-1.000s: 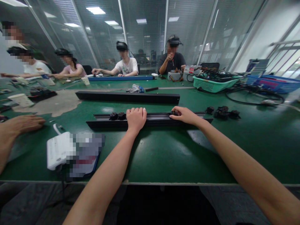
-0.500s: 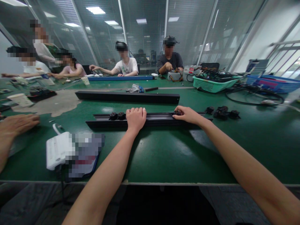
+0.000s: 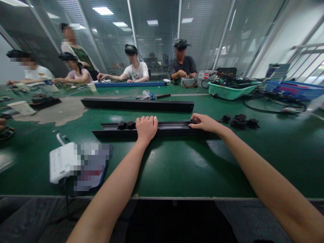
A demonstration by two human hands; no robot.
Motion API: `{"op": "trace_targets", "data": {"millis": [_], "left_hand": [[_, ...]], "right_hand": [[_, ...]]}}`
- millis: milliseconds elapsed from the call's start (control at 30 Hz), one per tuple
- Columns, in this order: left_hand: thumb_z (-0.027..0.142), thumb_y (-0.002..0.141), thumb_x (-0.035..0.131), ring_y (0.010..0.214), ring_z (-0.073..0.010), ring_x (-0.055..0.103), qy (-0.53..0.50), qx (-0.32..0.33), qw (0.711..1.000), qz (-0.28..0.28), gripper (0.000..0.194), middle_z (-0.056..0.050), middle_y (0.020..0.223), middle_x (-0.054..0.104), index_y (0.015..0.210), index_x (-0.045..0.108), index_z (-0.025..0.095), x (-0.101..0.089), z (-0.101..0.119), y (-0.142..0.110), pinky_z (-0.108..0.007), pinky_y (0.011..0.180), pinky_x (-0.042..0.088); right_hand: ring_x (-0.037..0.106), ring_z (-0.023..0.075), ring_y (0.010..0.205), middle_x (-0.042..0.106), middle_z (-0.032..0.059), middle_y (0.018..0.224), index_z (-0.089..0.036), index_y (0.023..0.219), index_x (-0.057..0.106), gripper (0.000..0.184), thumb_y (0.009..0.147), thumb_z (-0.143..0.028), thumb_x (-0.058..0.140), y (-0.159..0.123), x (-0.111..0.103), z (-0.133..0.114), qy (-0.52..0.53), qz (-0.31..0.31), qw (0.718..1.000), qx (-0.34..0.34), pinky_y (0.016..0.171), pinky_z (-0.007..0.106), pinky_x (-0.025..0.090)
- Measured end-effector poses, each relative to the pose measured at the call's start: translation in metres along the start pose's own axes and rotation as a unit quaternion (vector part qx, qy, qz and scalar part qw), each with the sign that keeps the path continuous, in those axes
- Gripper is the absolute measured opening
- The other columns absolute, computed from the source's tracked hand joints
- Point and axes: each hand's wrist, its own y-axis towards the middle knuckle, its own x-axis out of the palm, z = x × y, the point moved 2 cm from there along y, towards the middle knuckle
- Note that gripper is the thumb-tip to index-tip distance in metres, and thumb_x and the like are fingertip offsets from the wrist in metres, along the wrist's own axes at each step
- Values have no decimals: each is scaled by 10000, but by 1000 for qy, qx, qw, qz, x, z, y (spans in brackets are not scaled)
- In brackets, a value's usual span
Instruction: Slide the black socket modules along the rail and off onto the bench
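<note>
A long black metal channel point(image 3: 172, 126) lies across the table in front of me, its hollow side facing up. My left hand point(image 3: 146, 128) is closed over the channel near its middle, fingers curled over the far edge. Two small black modules point(image 3: 126, 125) sit in the channel just left of that hand. Farther right, my right hand point(image 3: 204, 123) pinches another small black module point(image 3: 195, 120) at the channel; the fingers partly hide it. Several loose black modules point(image 3: 239, 121) rest on the table beyond the channel's right end.
A second long black bar point(image 3: 136, 105) lies behind the channel. At front left are a white device point(image 3: 64, 162) and a blurred dark item point(image 3: 92, 170). A green basket of cables point(image 3: 231, 90) stands at back right. Several people sit across the green table point(image 3: 177, 168).
My right hand has shifted slightly right along the channel with the module. My left hand stays put. Another person's hand at the left has pulled back, and a standing person has moved right.
</note>
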Motion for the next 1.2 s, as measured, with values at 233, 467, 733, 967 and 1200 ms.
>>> {"op": "trace_targets", "data": {"millis": [233, 467, 733, 967, 1200], "left_hand": [[357, 1046, 249, 954, -305, 619, -1, 0, 1000, -1, 492, -134, 963, 742, 890, 688, 199, 0, 0, 0, -451, 832, 326], [357, 1049, 233, 932, -297, 620, 13, 6, 1000, 7, 502, -124, 938, 746, 876, 680, 207, 0, 0, -1, -448, 822, 333], [359, 1046, 243, 941, -298, 621, 0, 0, 1000, 0, 499, -129, 941, 744, 889, 693, 209, -1, 1, -1, -450, 834, 336], [352, 1047, 242, 949, -301, 617, 1, -1, 1000, -2, 499, -128, 960, 747, 893, 693, 204, -2, 2, -1, -453, 836, 336], [356, 1047, 243, 945, -299, 620, 2, 2, 1000, 1, 495, -125, 952, 746, 882, 686, 210, 0, 0, -1, -451, 840, 335]], "right_hand": [[477, 165, 695, 519, -6, 754, -216, 927, 550, 317, 751, -469, 627, -2, -6, 3, -12, -11, 1000, 14, 655, 294, 333], [465, 161, 675, 514, -13, 726, -221, 903, 566, 328, 749, -501, 637, -2, -8, 3, -7, -4, 1000, 9, 636, 289, 330], [442, 150, 631, 455, -43, 659, -230, 948, 572, 355, 778, -537, 624, -4, -12, 6, -15, -33, 999, -5, 631, 286, 314], [420, 145, 618, 438, -48, 647, -224, 950, 571, 363, 776, -539, 615, -5, -7, 9, -3, -11, 1000, -3, 620, 285, 303], [430, 144, 605, 437, -50, 633, -227, 933, 569, 340, 776, -523, 626, -7, -8, 8, -1, -12, 1000, -3, 608, 283, 310]]}}
